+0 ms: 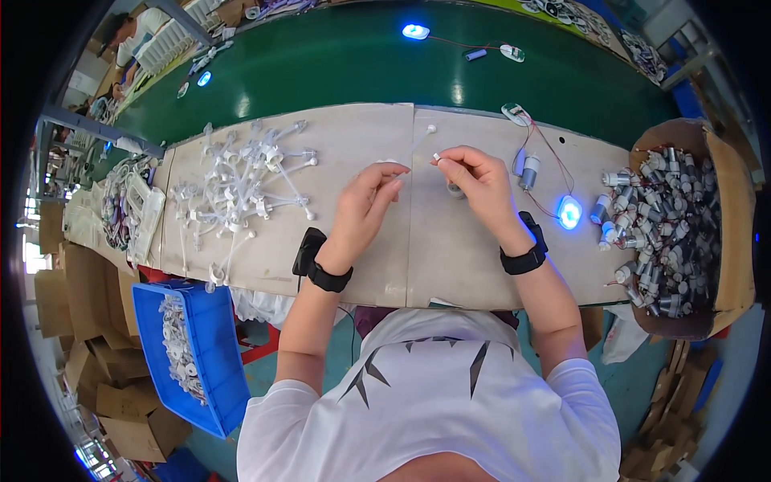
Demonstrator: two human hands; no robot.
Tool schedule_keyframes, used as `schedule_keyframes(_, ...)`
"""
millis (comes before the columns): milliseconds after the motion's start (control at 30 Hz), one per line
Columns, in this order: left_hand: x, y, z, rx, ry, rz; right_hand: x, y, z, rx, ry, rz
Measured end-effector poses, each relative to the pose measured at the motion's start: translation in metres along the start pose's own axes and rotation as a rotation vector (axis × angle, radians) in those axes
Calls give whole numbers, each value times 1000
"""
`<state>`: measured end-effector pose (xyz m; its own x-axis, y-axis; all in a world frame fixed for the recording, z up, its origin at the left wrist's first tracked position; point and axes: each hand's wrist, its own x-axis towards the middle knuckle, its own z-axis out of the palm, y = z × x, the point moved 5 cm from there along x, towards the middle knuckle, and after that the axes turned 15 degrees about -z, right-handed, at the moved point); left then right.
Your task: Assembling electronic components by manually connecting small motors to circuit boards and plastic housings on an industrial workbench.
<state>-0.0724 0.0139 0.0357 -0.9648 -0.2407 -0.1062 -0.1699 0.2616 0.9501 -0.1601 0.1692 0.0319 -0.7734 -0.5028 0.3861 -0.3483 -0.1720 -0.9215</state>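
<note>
My right hand is closed in a pinch over the middle of the workbench, and a small white piece shows at its fingertips. Part of a grey rounded thing shows under that palm, mostly hidden. Close by on the left, the thumb and forefinger of my left hand are drawn together; what they hold, if anything, is too small to make out. Beyond both hands lies a thin translucent rod with a white ball end. To the right, a small motor is wired to a glowing blue light.
White jointed plastic parts are heaped at the left. A cardboard box of wired motors stands at the right. Beyond the bench runs a green belt carrying lit modules. A blue crate sits below left.
</note>
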Motion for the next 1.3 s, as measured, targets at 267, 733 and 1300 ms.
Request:
schedule_keyframes(267, 4, -8, -3, -32, 66, 88, 3, -1, -5, 120, -3, 1)
schedule_keyframes(733, 3, -20, -27, 55, 239, 48, -6, 23, -31, 610, 281, 158)
schedule_keyframes(1300, -8, -26, -2, 263, 220, 239, -38, 8, -23, -1148, -479, -340)
